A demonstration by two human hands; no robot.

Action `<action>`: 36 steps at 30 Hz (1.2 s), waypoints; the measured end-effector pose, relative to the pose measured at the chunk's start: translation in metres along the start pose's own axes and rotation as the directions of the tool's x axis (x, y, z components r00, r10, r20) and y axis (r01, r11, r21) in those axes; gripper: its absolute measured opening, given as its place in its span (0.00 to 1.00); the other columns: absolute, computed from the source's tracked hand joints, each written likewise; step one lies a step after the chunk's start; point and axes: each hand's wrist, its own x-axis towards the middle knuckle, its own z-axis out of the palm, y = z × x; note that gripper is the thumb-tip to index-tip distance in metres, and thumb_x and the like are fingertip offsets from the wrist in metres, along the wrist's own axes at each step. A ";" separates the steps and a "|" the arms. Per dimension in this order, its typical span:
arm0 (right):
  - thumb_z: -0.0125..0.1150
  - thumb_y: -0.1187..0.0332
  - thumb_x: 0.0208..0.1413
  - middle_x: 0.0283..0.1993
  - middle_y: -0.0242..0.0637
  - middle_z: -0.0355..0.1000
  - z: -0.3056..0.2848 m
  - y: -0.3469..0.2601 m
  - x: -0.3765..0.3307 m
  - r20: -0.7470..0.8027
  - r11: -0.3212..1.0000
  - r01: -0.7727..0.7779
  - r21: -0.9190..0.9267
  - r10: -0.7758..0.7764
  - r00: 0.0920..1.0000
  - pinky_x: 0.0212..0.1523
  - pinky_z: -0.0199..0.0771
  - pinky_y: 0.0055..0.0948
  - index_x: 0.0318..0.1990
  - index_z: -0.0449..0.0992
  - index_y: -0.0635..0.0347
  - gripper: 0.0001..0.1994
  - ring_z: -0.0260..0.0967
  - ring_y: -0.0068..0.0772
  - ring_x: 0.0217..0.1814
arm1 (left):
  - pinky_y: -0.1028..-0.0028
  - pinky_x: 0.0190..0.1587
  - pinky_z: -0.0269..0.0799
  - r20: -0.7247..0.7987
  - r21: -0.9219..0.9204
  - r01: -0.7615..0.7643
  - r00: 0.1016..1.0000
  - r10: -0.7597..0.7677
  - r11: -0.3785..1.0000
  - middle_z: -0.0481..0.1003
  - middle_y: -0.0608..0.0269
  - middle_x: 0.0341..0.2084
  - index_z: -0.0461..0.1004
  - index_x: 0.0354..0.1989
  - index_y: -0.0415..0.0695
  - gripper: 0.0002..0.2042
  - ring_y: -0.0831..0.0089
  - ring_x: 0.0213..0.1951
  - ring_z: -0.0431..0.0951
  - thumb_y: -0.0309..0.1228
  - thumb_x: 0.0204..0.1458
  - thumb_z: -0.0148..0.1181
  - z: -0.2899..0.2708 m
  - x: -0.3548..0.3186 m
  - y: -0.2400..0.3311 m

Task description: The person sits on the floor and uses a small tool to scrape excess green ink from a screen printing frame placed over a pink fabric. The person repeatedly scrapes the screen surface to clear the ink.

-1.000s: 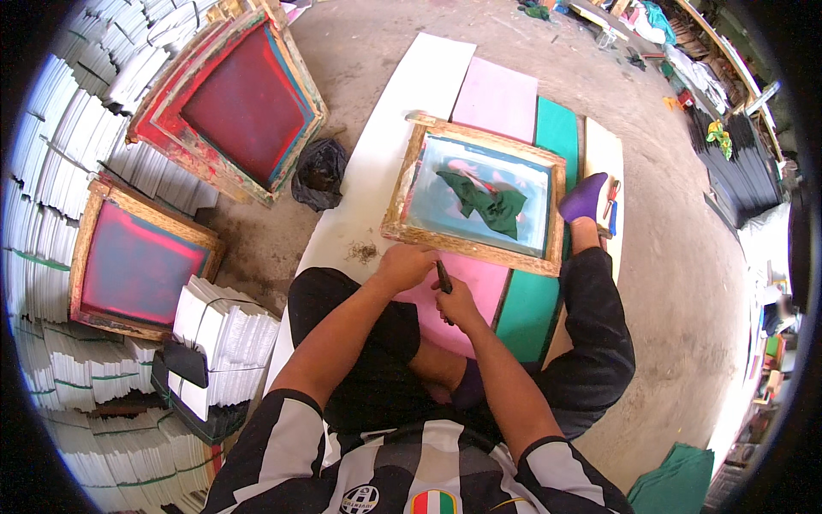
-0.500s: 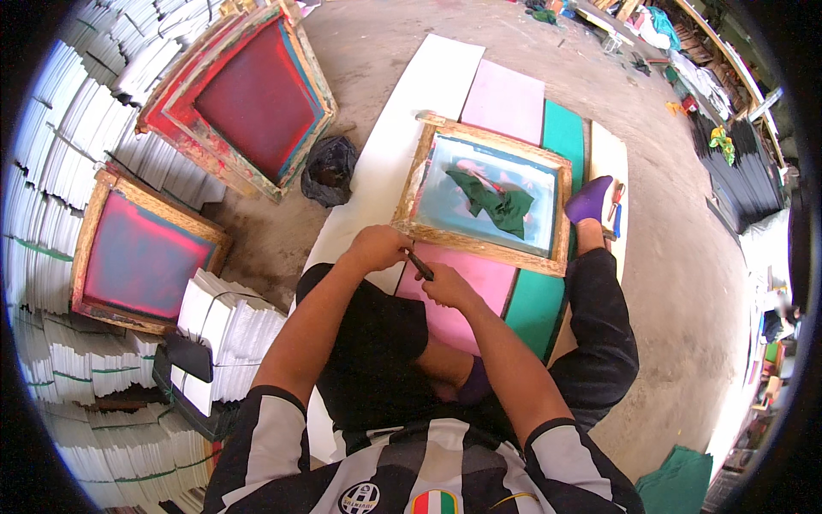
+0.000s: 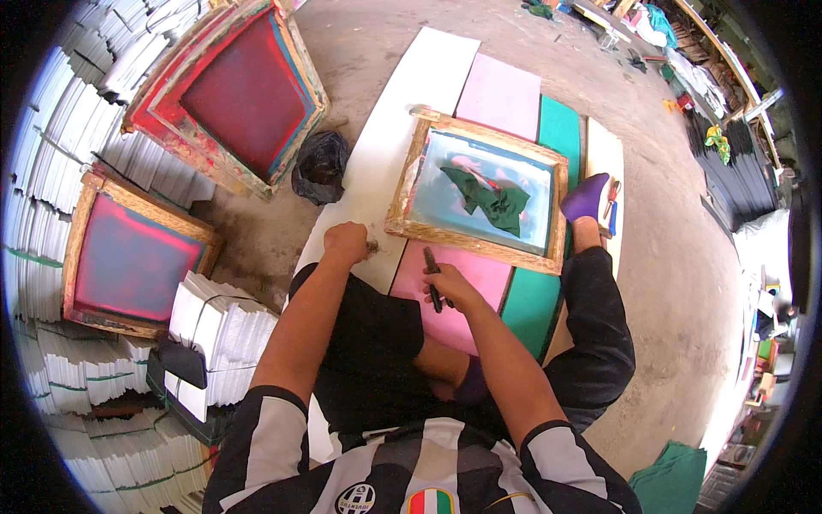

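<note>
My right hand (image 3: 451,287) grips a slim dark hand tool (image 3: 433,272), which looks like pliers, above the pink board (image 3: 467,325). Left of it, my left hand (image 3: 346,244) is closed over the white board (image 3: 398,128); whatever its fingers hold is hidden. A small dark patch (image 3: 372,247) shows beside those fingers. Just beyond my hands lies a wooden-framed printing screen (image 3: 467,244), its near left corner closest to them. A crumpled dark green cloth (image 3: 492,201) rests inside the frame on the pale mesh.
My foot in a purple sock (image 3: 584,199) is beside the frame's right edge. Red- and blue-handled tools (image 3: 612,206) lie past it. Stained screens (image 3: 248,103) and another screen (image 3: 141,257) lean at left near white stacks (image 3: 218,334). A black plastic bag (image 3: 321,167) sits on the floor.
My hands have separated: the left moved left, away from the frame's corner, and the right moved slightly down with the dark tool, which is now turned more upright in the picture.
</note>
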 end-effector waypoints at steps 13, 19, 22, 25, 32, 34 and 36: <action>0.55 0.71 0.55 0.27 0.44 0.69 -0.075 0.009 -0.017 -0.284 0.990 -0.081 0.112 0.110 0.953 0.21 0.74 0.39 0.39 0.67 0.67 0.09 0.72 0.41 0.21 | 0.56 0.47 0.77 -0.067 -0.165 -0.090 0.995 0.080 0.982 0.81 0.53 0.40 0.81 0.44 0.48 0.23 0.54 0.44 0.81 0.52 0.46 0.67 -0.018 -0.019 0.057; 0.55 0.69 0.55 0.26 0.44 0.68 -0.072 -0.002 -0.023 -0.275 0.989 -0.124 0.082 0.142 0.951 0.19 0.72 0.43 0.40 0.67 0.68 0.11 0.73 0.42 0.21 | 0.58 0.46 0.77 0.008 -0.265 -0.075 0.997 0.080 0.961 0.80 0.54 0.42 0.82 0.43 0.47 0.21 0.56 0.45 0.81 0.50 0.47 0.67 -0.029 -0.033 0.087; 0.55 0.69 0.55 0.25 0.44 0.68 -0.071 -0.008 -0.021 -0.296 0.986 -0.164 0.034 0.166 0.941 0.17 0.71 0.44 0.42 0.67 0.69 0.12 0.72 0.42 0.21 | 0.58 0.47 0.77 0.007 -0.266 -0.095 0.995 0.100 0.959 0.80 0.54 0.43 0.81 0.44 0.47 0.21 0.55 0.46 0.81 0.49 0.48 0.66 -0.016 -0.024 0.079; 0.54 0.69 0.55 0.25 0.45 0.68 -0.074 -0.012 -0.018 -0.283 0.979 -0.204 0.007 0.198 0.938 0.16 0.71 0.42 0.44 0.66 0.71 0.14 0.72 0.43 0.20 | 0.54 0.45 0.76 -0.051 -0.284 -0.148 0.989 0.139 0.947 0.80 0.52 0.39 0.82 0.42 0.48 0.20 0.51 0.43 0.81 0.50 0.48 0.65 0.003 -0.014 0.068; 0.52 0.70 0.55 0.24 0.49 0.69 -0.077 -0.014 -0.016 -0.350 0.967 -0.255 -0.017 0.233 0.907 0.14 0.69 0.40 0.43 0.67 0.73 0.13 0.70 0.40 0.17 | 0.57 0.47 0.76 -0.023 -0.315 -0.176 0.984 0.178 0.933 0.80 0.52 0.42 0.80 0.46 0.47 0.21 0.55 0.45 0.81 0.49 0.49 0.65 -0.007 -0.017 0.078; 0.50 0.70 0.55 0.24 0.48 0.69 -0.074 -0.014 -0.018 -0.389 0.963 -0.258 -0.076 0.209 0.897 0.13 0.69 0.40 0.41 0.68 0.72 0.12 0.69 0.39 0.17 | 0.57 0.47 0.76 -0.037 -0.304 -0.181 0.983 0.178 0.935 0.80 0.53 0.42 0.80 0.46 0.47 0.21 0.55 0.45 0.81 0.49 0.50 0.65 -0.003 -0.015 0.079; 0.49 0.69 0.56 0.24 0.49 0.71 -0.069 -0.016 -0.022 -0.422 0.950 -0.266 -0.166 0.175 0.890 0.14 0.70 0.40 0.42 0.69 0.71 0.13 0.70 0.39 0.17 | 0.56 0.47 0.76 -0.022 -0.310 -0.168 0.985 0.170 0.936 0.80 0.53 0.42 0.80 0.46 0.48 0.21 0.54 0.45 0.81 0.49 0.50 0.64 -0.004 -0.014 0.079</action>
